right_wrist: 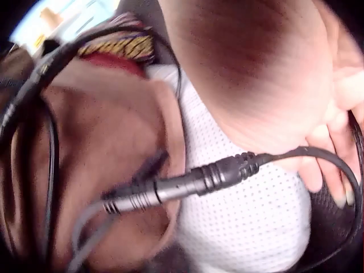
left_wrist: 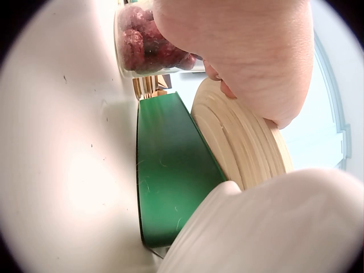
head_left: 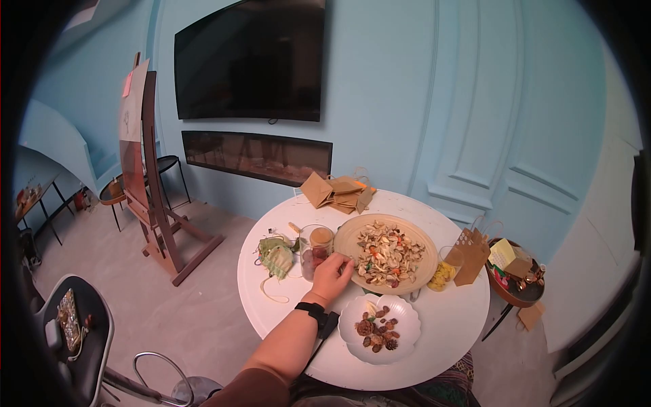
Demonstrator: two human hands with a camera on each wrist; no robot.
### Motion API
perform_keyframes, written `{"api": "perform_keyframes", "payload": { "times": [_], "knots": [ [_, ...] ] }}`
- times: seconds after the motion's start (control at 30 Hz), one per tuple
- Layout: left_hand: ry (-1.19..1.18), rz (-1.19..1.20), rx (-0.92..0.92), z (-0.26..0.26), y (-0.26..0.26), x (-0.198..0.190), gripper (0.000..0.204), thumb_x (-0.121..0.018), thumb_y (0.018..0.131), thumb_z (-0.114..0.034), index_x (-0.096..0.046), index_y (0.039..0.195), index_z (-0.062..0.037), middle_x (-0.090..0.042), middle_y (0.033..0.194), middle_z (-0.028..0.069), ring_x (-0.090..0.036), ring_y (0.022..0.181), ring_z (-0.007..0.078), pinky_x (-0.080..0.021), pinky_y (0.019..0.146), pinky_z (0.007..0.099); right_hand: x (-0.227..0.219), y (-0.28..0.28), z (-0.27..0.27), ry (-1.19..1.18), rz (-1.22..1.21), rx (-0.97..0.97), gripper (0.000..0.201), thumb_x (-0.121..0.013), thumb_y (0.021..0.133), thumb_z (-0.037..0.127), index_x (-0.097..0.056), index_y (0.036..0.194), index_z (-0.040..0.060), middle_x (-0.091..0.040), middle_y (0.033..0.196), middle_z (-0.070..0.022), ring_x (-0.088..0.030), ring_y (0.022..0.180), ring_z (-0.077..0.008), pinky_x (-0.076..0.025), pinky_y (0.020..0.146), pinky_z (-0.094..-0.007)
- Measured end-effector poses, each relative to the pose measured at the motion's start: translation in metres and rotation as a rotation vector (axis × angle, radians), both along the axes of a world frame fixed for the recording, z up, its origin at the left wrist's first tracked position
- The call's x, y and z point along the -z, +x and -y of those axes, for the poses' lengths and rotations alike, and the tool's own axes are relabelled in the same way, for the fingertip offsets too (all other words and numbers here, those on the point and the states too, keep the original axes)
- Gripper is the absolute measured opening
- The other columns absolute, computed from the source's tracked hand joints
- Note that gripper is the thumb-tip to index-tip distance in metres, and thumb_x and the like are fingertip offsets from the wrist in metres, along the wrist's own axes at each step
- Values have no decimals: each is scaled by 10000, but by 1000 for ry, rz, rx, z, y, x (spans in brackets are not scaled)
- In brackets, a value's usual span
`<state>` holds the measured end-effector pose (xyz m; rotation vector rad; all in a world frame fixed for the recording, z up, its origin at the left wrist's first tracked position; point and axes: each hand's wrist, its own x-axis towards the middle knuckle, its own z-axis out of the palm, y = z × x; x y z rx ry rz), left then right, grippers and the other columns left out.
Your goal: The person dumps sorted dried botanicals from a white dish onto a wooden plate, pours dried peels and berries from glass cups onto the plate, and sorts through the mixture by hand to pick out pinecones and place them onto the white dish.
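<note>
My left hand point(head_left: 331, 278) is at the left rim of a round wooden tray point(head_left: 347, 237) heaped with dried, petal-like pieces point(head_left: 390, 254). Its fingers bend inward over the rim, and I cannot tell whether they hold anything. Just left of it stands a glass jar point(head_left: 308, 261) with dark red dried pieces, seen closer as wrinkled red lumps point(left_wrist: 151, 42) in the left wrist view. A green box-like block point(left_wrist: 170, 165) sits under the tray. Down by the lap, my right hand point(right_wrist: 256, 68) has loosely bent fingers, near a black cable point(right_wrist: 222, 173); it is outside the head view.
A white scalloped plate point(head_left: 349, 339) with pinecones stands at the table's front. Left lies a green net-like bundle point(head_left: 277, 256); right stands a glass of yellow pieces point(head_left: 442, 277) beside a paper bag point(head_left: 472, 258). Folded kraft bags point(head_left: 339, 191) lie at the back. An easel point(head_left: 146, 169) stands left.
</note>
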<state>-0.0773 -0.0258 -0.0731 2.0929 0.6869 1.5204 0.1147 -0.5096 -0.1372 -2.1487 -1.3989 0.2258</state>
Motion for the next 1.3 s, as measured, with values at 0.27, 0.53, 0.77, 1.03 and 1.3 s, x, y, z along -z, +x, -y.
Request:
{"api": "perform_keyframes", "payload": {
  "times": [0.27, 0.53, 0.77, 1.03, 1.3],
  "knots": [
    [31, -9, 2, -3, 0, 1, 146, -654, 916, -176, -659, 900, -31, -607, 814, 87, -574, 637, 182, -459, 593, 282, 2, 3, -11, -24, -13, -41, 229, -593, 968, 211, -587, 857, 10, -580, 809, -208, -560, 748, -383, -448, 666, -437],
    [-15, -25, 10, 0, -1, -3, 136, -648, 910, -187, -654, 904, -52, -638, 846, 94, -619, 688, 251, -488, 615, 321, 3, 4, -11, -38, -24, -43, 225, -594, 966, 210, -587, 867, 9, -582, 819, -207, -561, 757, -379, -449, 674, -435],
    [19, -11, 8, -3, 0, 2, 155, -655, 923, -180, -656, 907, -27, -597, 807, 86, -565, 635, 171, -450, 587, 276, 8, -1, -6, -42, -47, -28, 221, -595, 965, 210, -587, 875, 8, -584, 828, -206, -562, 765, -376, -450, 680, -434],
    [-42, -43, 3, 2, -1, -4, 130, -654, 912, -170, -652, 895, -41, -620, 808, 93, -597, 648, 226, -468, 596, 306, 21, -14, 7, -54, -101, 14, 217, -595, 964, 209, -588, 885, 6, -585, 837, -205, -563, 774, -372, -450, 688, -432],
    [-19, 1, 20, -1, 2, -1, 136, -655, 928, -141, -637, 874, -17, -568, 772, 54, -534, 650, 149, -424, 593, 266, 31, -22, 18, -61, -144, 47, 214, -596, 962, 208, -588, 895, 5, -587, 847, -204, -564, 784, -368, -451, 695, -431]
  ]
}}
